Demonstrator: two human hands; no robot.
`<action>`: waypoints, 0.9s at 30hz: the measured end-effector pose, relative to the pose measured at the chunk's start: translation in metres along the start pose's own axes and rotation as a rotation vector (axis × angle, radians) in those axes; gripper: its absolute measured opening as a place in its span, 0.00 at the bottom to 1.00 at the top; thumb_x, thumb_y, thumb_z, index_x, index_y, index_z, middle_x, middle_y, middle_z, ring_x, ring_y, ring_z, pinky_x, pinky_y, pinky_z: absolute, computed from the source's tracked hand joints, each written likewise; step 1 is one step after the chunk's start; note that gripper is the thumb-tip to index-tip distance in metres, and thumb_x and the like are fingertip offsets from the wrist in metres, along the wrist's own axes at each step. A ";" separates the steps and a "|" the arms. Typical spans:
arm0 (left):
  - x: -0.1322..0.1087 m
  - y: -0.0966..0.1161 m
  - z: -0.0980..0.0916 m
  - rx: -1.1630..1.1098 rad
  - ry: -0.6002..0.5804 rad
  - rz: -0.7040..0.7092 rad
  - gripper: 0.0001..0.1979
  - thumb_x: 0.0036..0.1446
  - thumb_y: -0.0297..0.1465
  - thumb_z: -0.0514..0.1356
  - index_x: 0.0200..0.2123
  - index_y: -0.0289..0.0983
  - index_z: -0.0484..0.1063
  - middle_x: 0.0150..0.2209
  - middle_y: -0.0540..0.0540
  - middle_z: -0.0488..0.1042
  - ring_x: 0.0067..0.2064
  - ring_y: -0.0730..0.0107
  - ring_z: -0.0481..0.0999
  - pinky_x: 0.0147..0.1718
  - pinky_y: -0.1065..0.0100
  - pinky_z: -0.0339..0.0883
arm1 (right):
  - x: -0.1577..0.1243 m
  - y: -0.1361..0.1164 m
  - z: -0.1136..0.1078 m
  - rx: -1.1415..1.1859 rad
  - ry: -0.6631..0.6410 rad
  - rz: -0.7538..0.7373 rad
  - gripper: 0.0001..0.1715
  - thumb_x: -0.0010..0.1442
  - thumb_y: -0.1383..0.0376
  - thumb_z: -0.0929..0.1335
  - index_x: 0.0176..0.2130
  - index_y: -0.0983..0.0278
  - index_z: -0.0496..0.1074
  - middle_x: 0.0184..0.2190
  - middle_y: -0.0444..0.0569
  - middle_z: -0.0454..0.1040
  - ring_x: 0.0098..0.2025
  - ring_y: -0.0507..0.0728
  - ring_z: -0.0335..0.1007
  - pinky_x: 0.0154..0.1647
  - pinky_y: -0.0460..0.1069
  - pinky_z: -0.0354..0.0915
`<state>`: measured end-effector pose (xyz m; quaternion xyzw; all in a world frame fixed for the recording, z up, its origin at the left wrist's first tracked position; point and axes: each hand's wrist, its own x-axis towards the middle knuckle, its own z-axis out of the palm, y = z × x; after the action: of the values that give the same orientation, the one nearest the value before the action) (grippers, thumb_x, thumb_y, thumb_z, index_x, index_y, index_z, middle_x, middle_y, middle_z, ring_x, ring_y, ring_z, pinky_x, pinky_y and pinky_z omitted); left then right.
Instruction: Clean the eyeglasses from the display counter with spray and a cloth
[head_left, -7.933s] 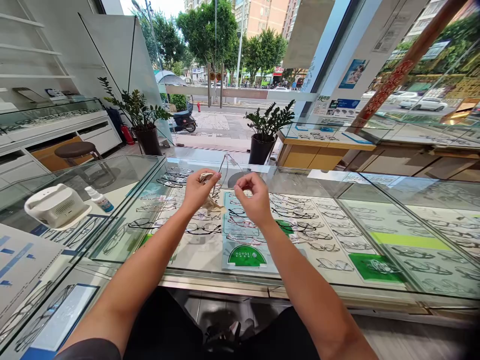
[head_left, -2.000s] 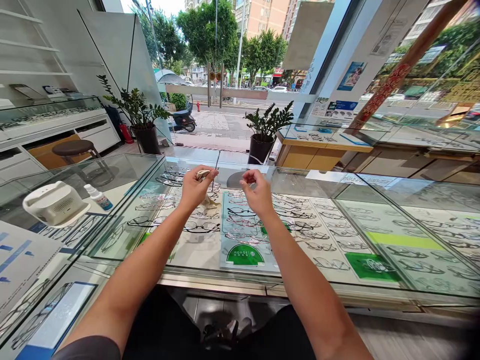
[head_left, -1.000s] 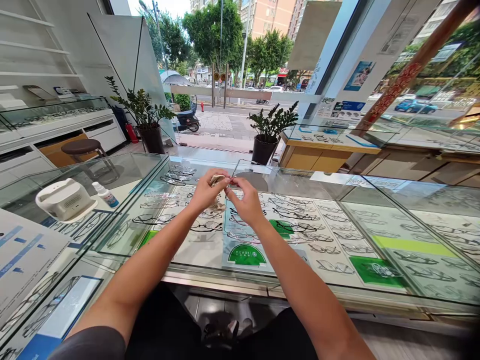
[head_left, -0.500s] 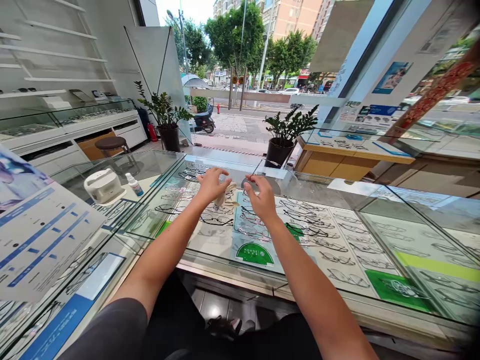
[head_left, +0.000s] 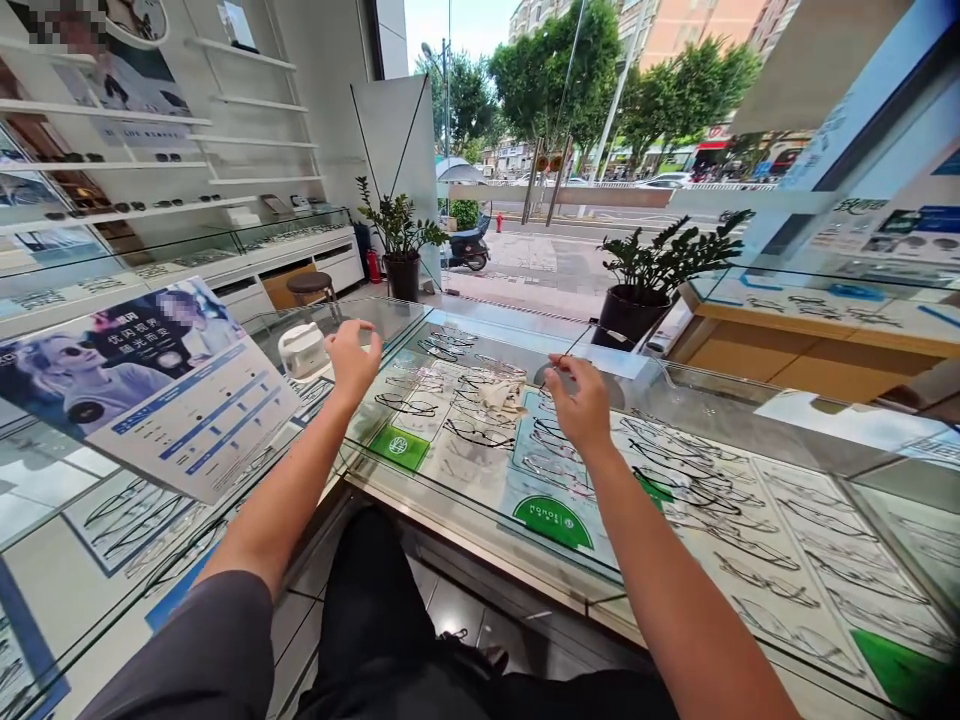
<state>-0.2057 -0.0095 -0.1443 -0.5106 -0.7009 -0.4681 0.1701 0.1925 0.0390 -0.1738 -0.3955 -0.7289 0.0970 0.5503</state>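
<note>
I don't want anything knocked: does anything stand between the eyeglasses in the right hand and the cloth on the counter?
Nothing visible does. The right hand holds the eyeglasses above the glass counter, right of the cloth; the display frames nearby appear to lie beneath the glass.

The glass counter (head_left: 450, 490) bears cloth (head_left: 499, 394) and white device (head_left: 301, 350).

Left hand (head_left: 354, 362) out over the counter (head_left: 465, 540), fingers bent, thumb apart, just beside a white device (head_left: 301, 351); contact unclear. Right hand (head_left: 580, 400) pinches eyeglasses (head_left: 577, 341) by a thin part, raised above the glass top. Crumpled beige cloth (head_left: 501, 394) lies on the counter between the hands. Spectacle frames (head_left: 480, 436) in rows under glass. Printed board (head_left: 225, 410) tilted, left of left forearm. Left plant (head_left: 401, 230), right plant (head_left: 660, 265) potted, beyond counter; stool (head_left: 310, 284) near left one.
</note>
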 end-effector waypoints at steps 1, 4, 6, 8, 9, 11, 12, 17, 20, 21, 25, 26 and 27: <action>0.002 -0.011 -0.001 0.018 0.029 -0.002 0.09 0.64 0.30 0.57 0.47 0.40 0.73 0.54 0.37 0.81 0.61 0.48 0.76 0.64 0.47 0.58 | 0.000 0.000 0.000 0.001 0.000 0.003 0.21 0.71 0.50 0.68 0.51 0.60 0.80 0.51 0.57 0.84 0.53 0.68 0.77 0.58 0.65 0.71; 0.004 -0.036 0.000 0.037 0.117 -0.012 0.16 0.62 0.30 0.59 0.53 0.37 0.71 0.61 0.33 0.75 0.68 0.45 0.70 0.68 0.47 0.59 | 0.000 0.000 0.000 0.019 0.003 0.010 0.21 0.71 0.50 0.68 0.51 0.60 0.80 0.51 0.57 0.84 0.53 0.68 0.77 0.57 0.65 0.71; 0.001 -0.048 0.003 0.038 0.153 -0.041 0.23 0.61 0.31 0.61 0.59 0.34 0.69 0.65 0.29 0.71 0.70 0.44 0.67 0.72 0.48 0.57 | 0.001 -0.001 -0.001 0.036 0.005 0.012 0.21 0.71 0.50 0.68 0.51 0.60 0.80 0.51 0.57 0.84 0.53 0.68 0.77 0.57 0.65 0.71; -0.002 -0.058 0.008 0.034 0.156 -0.099 0.30 0.61 0.32 0.62 0.65 0.30 0.65 0.68 0.27 0.67 0.73 0.42 0.63 0.74 0.47 0.54 | 0.001 -0.002 -0.002 0.056 0.006 0.015 0.20 0.71 0.50 0.68 0.51 0.60 0.80 0.51 0.57 0.84 0.53 0.68 0.76 0.56 0.65 0.71; -0.005 -0.062 0.011 0.029 0.149 -0.129 0.34 0.61 0.33 0.63 0.67 0.28 0.62 0.69 0.25 0.66 0.74 0.42 0.62 0.75 0.47 0.53 | 0.002 -0.003 -0.002 0.074 0.004 0.017 0.20 0.71 0.50 0.68 0.51 0.60 0.80 0.51 0.57 0.84 0.53 0.67 0.77 0.56 0.65 0.71; -0.008 -0.068 0.015 0.025 0.144 -0.169 0.39 0.61 0.34 0.64 0.71 0.26 0.57 0.71 0.25 0.64 0.75 0.41 0.61 0.76 0.47 0.53 | 0.002 -0.005 -0.003 0.137 -0.008 0.028 0.20 0.71 0.51 0.68 0.51 0.59 0.80 0.51 0.56 0.83 0.53 0.66 0.77 0.56 0.64 0.71; -0.009 -0.070 0.017 0.026 0.148 -0.177 0.40 0.61 0.35 0.64 0.72 0.26 0.56 0.72 0.25 0.63 0.75 0.41 0.61 0.76 0.48 0.52 | 0.002 -0.006 -0.003 0.175 -0.019 0.037 0.19 0.71 0.51 0.69 0.51 0.59 0.80 0.51 0.56 0.83 0.53 0.66 0.77 0.56 0.63 0.71; -0.010 -0.077 0.023 0.048 0.135 -0.177 0.42 0.61 0.35 0.65 0.73 0.25 0.55 0.69 0.25 0.67 0.71 0.40 0.66 0.74 0.48 0.57 | 0.003 -0.012 -0.003 0.280 -0.058 0.091 0.19 0.69 0.51 0.70 0.51 0.59 0.80 0.52 0.55 0.84 0.54 0.65 0.78 0.57 0.63 0.71; -0.009 -0.081 0.026 0.035 0.043 -0.229 0.41 0.62 0.35 0.64 0.73 0.27 0.55 0.65 0.26 0.72 0.66 0.38 0.72 0.69 0.45 0.63 | 0.004 -0.014 -0.005 0.385 -0.095 0.152 0.19 0.68 0.51 0.70 0.51 0.58 0.80 0.52 0.54 0.84 0.55 0.65 0.79 0.59 0.63 0.71; -0.009 -0.083 0.027 0.029 0.006 -0.264 0.39 0.62 0.35 0.63 0.72 0.28 0.56 0.64 0.26 0.73 0.64 0.37 0.74 0.67 0.43 0.65 | 0.005 -0.014 -0.006 0.445 -0.124 0.178 0.19 0.68 0.52 0.70 0.51 0.58 0.81 0.52 0.54 0.84 0.55 0.65 0.79 0.60 0.64 0.71; -0.007 -0.086 0.027 0.023 -0.102 -0.374 0.24 0.65 0.35 0.59 0.61 0.30 0.69 0.53 0.25 0.79 0.57 0.32 0.78 0.61 0.37 0.68 | 0.009 -0.016 -0.012 0.674 -0.225 0.259 0.17 0.66 0.54 0.70 0.50 0.57 0.82 0.49 0.52 0.85 0.56 0.65 0.80 0.61 0.64 0.71; -0.006 -0.084 0.027 0.015 -0.105 -0.369 0.21 0.66 0.36 0.58 0.58 0.31 0.70 0.52 0.26 0.79 0.56 0.34 0.79 0.61 0.37 0.68 | 0.010 -0.017 -0.014 0.716 -0.231 0.272 0.17 0.66 0.54 0.70 0.49 0.57 0.82 0.48 0.52 0.85 0.55 0.65 0.80 0.61 0.64 0.71; -0.004 -0.079 0.027 -0.017 -0.103 -0.348 0.19 0.67 0.36 0.56 0.57 0.33 0.70 0.51 0.28 0.79 0.55 0.37 0.79 0.61 0.38 0.69 | 0.011 -0.019 -0.015 0.751 -0.234 0.281 0.16 0.65 0.54 0.70 0.48 0.57 0.82 0.48 0.52 0.85 0.55 0.65 0.80 0.60 0.64 0.72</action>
<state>-0.2665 0.0072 -0.1983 -0.4063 -0.7825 -0.4695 0.0463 0.1958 0.0295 -0.1494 -0.2493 -0.6395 0.4746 0.5511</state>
